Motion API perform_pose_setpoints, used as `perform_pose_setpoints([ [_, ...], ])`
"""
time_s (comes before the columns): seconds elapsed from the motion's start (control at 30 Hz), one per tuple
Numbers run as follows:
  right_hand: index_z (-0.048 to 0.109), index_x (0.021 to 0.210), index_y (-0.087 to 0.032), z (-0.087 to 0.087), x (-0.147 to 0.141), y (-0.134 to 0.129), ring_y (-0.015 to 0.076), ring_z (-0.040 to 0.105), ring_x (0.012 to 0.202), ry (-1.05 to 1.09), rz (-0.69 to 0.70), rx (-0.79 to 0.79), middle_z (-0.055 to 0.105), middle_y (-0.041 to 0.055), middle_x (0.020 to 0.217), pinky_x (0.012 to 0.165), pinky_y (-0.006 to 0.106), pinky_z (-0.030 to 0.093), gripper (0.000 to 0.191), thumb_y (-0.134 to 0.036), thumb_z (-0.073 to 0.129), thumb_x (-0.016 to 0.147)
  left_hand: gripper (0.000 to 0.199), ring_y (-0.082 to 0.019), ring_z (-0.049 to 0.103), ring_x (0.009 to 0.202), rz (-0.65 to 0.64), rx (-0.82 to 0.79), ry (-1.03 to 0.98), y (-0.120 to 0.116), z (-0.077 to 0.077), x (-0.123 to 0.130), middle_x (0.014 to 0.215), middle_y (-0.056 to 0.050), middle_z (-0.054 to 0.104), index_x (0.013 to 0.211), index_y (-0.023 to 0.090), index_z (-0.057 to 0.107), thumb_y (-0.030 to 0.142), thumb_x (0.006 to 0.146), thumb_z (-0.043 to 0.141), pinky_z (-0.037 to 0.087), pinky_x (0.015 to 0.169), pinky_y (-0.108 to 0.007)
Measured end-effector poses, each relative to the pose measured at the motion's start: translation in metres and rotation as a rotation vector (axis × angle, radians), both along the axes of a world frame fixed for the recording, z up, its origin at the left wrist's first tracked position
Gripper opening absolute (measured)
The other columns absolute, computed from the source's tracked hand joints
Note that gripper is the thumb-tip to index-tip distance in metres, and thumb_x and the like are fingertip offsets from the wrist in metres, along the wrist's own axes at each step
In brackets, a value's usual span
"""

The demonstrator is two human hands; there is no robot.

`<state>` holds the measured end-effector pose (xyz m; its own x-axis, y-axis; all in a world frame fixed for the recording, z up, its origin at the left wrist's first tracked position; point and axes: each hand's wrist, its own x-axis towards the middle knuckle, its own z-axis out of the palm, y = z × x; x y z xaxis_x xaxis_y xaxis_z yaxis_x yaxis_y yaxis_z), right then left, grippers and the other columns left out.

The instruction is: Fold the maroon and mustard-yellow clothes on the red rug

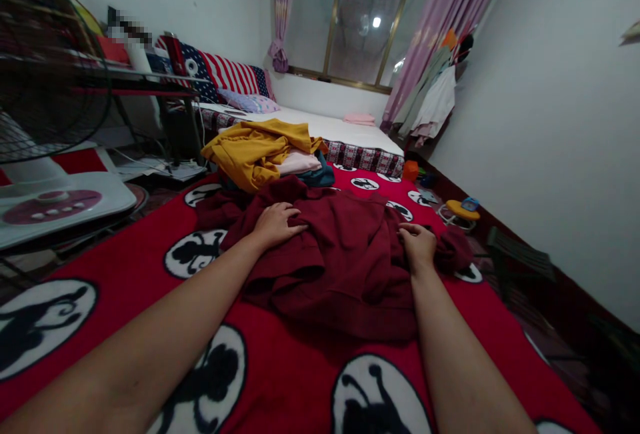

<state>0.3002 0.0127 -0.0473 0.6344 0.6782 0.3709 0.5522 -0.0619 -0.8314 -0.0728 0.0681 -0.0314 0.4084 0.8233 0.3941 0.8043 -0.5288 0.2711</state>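
Observation:
A dark red sweatshirt (pixel 350 267) lies spread and rumpled on a red blanket (pixel 285 361) with black-and-white round prints. My left hand (pixel 278 225) rests on the cloth at its left part, fingers stretched out. At the right edge, my right hand (pixel 418 245) pinches the fabric between thumb and fingers. One sleeve sticks out beyond each hand, and the hem faces me. Just behind the sweatshirt is a pile with a mustard-yellow garment (pixel 260 147) on top, and pale pink and teal cloth below it.
A fan (pixel 50 201) and a cluttered desk (pixel 145 81) stand on the left. Behind is a second bed (pixel 320 124) with pillows under a window. Along the right wall are a yellow stool (pixel 463 210), a dark folding stool (pixel 520 254) and hanging clothes (pixel 433 104).

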Motion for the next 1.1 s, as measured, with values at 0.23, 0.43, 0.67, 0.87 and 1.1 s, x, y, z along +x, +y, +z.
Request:
perform_pose_setpoints([
  [0.23,0.076,0.089,-0.014,0.003,-0.003,-0.001,0.0242,0.071,0.075,-0.003,-0.004,-0.013,0.075,0.0092,0.075,0.073,0.033,0.055,0.032,-0.026,0.06,0.065,0.053,-0.029,0.055,0.118,-0.001,-0.004,0.001,-0.002,0.002,0.0,0.128,-0.01,0.061,0.116,0.021,0.069,0.061,0.082,0.057,0.042,0.102,-0.04],
  [0.43,0.076,0.089,-0.014,0.004,-0.005,-0.003,0.0236,0.071,0.074,-0.019,-0.009,-0.016,0.075,0.008,0.074,0.071,0.033,0.054,0.032,-0.027,0.059,0.065,0.053,-0.028,0.055,0.118,0.002,-0.007,0.008,-0.002,0.002,0.0,0.128,-0.01,0.06,0.116,0.022,0.069,0.061,0.082,0.057,0.042,0.102,-0.04],
  [0.67,0.075,0.088,-0.016,0.009,-0.009,-0.007,0.0243,0.07,0.079,-0.07,-0.02,-0.044,0.075,0.0075,0.079,0.078,0.034,0.053,0.029,-0.028,0.058,0.067,0.052,-0.028,0.055,0.118,0.003,-0.013,0.001,-0.003,0.001,0.0,0.129,-0.01,0.06,0.115,0.023,0.069,0.06,0.082,0.058,0.042,0.102,-0.04],
  [0.87,0.061,0.125,-0.02,0.021,-0.022,-0.008,0.0267,0.066,0.099,-0.326,0.062,-0.242,0.066,0.0118,0.119,0.084,0.037,0.051,0.069,-0.042,0.076,0.061,0.045,-0.026,0.061,0.108,-0.154,-0.239,-0.451,0.008,0.01,-0.008,0.112,-0.008,0.07,0.095,0.021,0.074,0.059,0.082,0.054,0.045,0.098,-0.039],
  [1.1,0.068,0.109,-0.023,0.025,-0.029,-0.008,0.0223,0.064,0.094,-0.504,0.036,-0.378,0.061,0.0084,0.112,0.083,0.034,0.05,0.047,-0.037,0.076,0.065,0.022,-0.019,0.065,0.083,0.373,-0.043,-1.461,0.037,0.031,-0.063,0.081,-0.005,0.068,0.084,0.016,0.061,0.036,0.083,0.051,0.053,0.083,-0.035],
])
